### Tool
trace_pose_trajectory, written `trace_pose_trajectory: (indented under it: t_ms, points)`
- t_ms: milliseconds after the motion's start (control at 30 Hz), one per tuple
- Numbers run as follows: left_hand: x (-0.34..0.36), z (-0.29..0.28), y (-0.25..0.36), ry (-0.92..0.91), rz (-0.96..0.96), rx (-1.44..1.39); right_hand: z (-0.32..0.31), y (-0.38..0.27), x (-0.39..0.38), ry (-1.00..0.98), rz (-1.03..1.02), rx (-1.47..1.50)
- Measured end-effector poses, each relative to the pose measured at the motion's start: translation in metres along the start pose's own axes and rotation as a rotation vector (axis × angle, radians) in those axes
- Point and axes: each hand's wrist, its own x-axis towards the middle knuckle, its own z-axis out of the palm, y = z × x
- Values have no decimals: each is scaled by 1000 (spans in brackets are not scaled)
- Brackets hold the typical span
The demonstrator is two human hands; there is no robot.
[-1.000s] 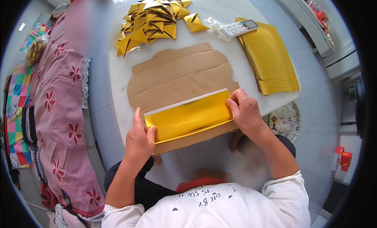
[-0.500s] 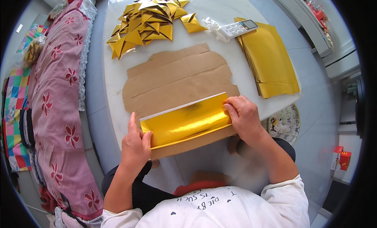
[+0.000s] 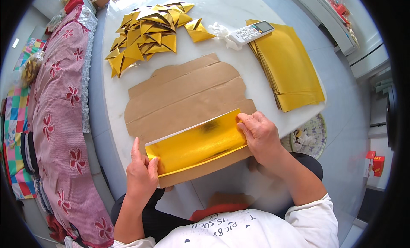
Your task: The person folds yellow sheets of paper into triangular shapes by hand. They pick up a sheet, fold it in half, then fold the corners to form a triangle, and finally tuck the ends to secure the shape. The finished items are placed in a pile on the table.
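My left hand (image 3: 142,167) grips the left end of a shiny gold paper sheet (image 3: 194,143) with a white strip along its far edge, thumb over the paper. My right hand (image 3: 260,137) pinches the opposite end between thumb and fingers. A narrow folded lip runs along the sheet's near edge. Under it lies a creased brown cardboard piece (image 3: 185,90) on the white table (image 3: 119,111). Beyond are a heap of folded gold paper shapes (image 3: 145,34) and, at right, a stack of flat gold sheets (image 3: 290,68).
A white remote (image 3: 252,32) rests on the stack, beside crumpled white tissue (image 3: 224,34). A patterned round container (image 3: 307,143) with scraps stands below the table's right edge. Pink floral bedding (image 3: 55,120) runs along the left; a white cabinet (image 3: 363,60) stands at the right.
Table, cardboard and gold heap have drifted down and left in the picture. The sheet and both hands sit lower too, with the grip at both ends much as before.
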Motion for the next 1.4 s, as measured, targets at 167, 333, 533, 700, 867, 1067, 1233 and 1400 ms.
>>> trace_pose_trajectory:
  t_ms: [167, 333, 533, 700, 867, 1067, 1233, 1400]
  points:
    - [0, 1, -2, 0, 8, 1, 0, 0, 0, -5, -14, -30]
    - [0, -1, -1, -1, 2, -11, -1, -1, 0, -2, -29, -33]
    - [1, -1, -2, -13, -8, -1, -2, -2, 0, -1, -43, -41]
    - [1, -2, 1, -29, -32, 9, -1, -2, 0, 1, -42, -42]
    - [1, -2, 1, -33, -38, 7, -1, -1, 0, 5, -53, -42]
    - [1, -3, 3, -35, -39, 7, -2, -2, 0, -1, -47, -35]
    - [2, -3, 3, -31, -43, 1, -2, -2, 0, 9, -50, -30]
    - [1, -3, 3, -29, -42, -9, -2, -2, 0, -4, -41, -33]
